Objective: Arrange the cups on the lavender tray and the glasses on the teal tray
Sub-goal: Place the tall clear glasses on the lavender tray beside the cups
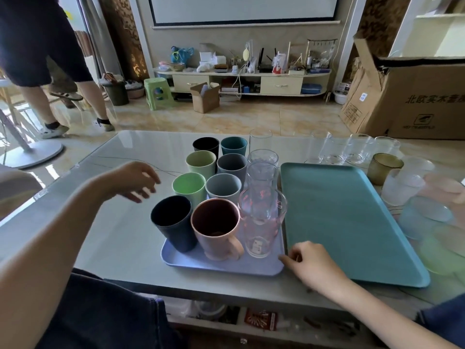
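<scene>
Desk (120, 233) under my arms, pale and glossy. My left hand (137, 181) hovers above it, fingers loosely curled and spread, holding nothing, just left of the cups. The lavender tray (214, 265) carries two rows of cups: navy cup (173, 222), green cup (188, 187), sage cup (201, 163) and black cup (206, 146) on the left, pink mug (216, 227), two grey cups and a teal cup (234, 146) beside them. A row of clear glasses (261, 217) stands along that tray's right edge. My right hand (310, 263) rests empty, fingers bent, touching the tray's near right corner. The teal tray (347, 222) lies bare beside it. More glasses (357, 149) stand behind and right of it.
</scene>
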`<action>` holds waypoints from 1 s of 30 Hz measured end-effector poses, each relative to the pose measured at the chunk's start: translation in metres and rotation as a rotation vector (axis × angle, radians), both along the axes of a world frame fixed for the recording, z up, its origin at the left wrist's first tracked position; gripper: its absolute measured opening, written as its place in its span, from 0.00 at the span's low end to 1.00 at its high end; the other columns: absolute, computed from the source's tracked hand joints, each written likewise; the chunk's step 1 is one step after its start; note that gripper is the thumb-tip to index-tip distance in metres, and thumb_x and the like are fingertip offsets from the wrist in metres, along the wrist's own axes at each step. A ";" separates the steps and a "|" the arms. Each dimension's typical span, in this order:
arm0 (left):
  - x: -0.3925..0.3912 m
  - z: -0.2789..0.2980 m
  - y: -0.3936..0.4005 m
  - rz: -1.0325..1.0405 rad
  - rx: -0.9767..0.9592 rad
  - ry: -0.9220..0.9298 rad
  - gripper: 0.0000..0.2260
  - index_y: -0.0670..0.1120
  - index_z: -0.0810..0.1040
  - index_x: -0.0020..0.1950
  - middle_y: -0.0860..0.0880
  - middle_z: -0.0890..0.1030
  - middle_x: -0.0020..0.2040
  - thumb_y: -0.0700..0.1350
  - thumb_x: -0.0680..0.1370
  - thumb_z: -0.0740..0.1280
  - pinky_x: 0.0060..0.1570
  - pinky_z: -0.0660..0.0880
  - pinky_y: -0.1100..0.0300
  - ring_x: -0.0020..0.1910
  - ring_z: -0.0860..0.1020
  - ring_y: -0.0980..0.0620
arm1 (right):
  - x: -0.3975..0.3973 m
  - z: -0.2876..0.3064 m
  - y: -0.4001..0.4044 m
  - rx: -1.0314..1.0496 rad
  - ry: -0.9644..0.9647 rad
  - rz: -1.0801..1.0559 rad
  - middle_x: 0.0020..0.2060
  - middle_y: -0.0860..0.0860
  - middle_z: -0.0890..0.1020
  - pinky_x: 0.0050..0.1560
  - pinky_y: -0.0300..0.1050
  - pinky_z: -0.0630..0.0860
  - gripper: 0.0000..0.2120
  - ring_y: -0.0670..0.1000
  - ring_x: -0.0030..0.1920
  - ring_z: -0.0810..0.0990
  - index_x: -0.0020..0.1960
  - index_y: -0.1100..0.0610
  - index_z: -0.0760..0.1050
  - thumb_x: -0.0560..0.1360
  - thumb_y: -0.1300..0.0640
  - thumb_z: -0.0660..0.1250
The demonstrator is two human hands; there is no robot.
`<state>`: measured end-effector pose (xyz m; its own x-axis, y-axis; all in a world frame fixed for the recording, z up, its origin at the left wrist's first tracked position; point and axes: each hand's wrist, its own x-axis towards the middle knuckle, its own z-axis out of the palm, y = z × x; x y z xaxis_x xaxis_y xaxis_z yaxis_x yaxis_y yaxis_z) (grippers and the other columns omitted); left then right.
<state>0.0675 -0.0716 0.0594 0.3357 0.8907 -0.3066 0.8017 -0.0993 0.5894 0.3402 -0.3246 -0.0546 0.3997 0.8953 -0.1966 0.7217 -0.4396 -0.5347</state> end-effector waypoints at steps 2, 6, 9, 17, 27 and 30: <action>-0.012 -0.026 0.003 0.014 -0.128 0.178 0.08 0.40 0.77 0.53 0.45 0.81 0.42 0.37 0.76 0.62 0.31 0.78 0.60 0.35 0.79 0.49 | -0.005 0.003 -0.004 -0.099 0.056 0.009 0.19 0.50 0.75 0.19 0.39 0.69 0.20 0.49 0.18 0.74 0.30 0.58 0.76 0.76 0.47 0.64; -0.013 -0.068 -0.007 -0.075 -0.388 0.278 0.08 0.40 0.76 0.53 0.47 0.79 0.44 0.41 0.78 0.60 0.32 0.78 0.61 0.37 0.79 0.50 | -0.019 -0.004 -0.005 -0.223 0.260 0.030 0.17 0.53 0.74 0.16 0.36 0.64 0.21 0.47 0.15 0.73 0.32 0.60 0.75 0.80 0.51 0.59; -0.010 -0.081 -0.005 -0.109 -0.515 0.184 0.07 0.43 0.78 0.47 0.48 0.80 0.45 0.37 0.79 0.60 0.37 0.79 0.62 0.40 0.80 0.52 | -0.028 -0.012 -0.004 -0.163 0.457 -0.089 0.19 0.55 0.74 0.14 0.35 0.62 0.21 0.46 0.14 0.73 0.33 0.63 0.73 0.81 0.56 0.56; -0.009 -0.108 0.018 0.115 -0.652 -0.075 0.10 0.35 0.76 0.40 0.41 0.83 0.33 0.31 0.77 0.57 0.45 0.79 0.55 0.33 0.82 0.48 | -0.043 -0.020 -0.003 -0.038 0.819 -0.411 0.16 0.55 0.73 0.14 0.33 0.61 0.20 0.49 0.13 0.70 0.35 0.68 0.71 0.82 0.60 0.55; -0.004 -0.116 0.040 0.328 -0.588 -0.299 0.07 0.32 0.74 0.39 0.39 0.82 0.34 0.25 0.73 0.59 0.50 0.80 0.54 0.35 0.82 0.46 | -0.045 -0.017 0.025 -0.018 0.904 -0.506 0.16 0.54 0.74 0.14 0.33 0.63 0.22 0.47 0.13 0.69 0.32 0.67 0.72 0.82 0.59 0.55; -0.003 -0.116 0.044 0.302 -0.570 -0.283 0.05 0.34 0.79 0.39 0.41 0.84 0.36 0.27 0.71 0.65 0.51 0.79 0.59 0.38 0.82 0.49 | -0.043 -0.016 0.040 -0.020 0.891 -0.515 0.16 0.53 0.75 0.14 0.33 0.64 0.22 0.47 0.14 0.70 0.32 0.67 0.73 0.82 0.59 0.55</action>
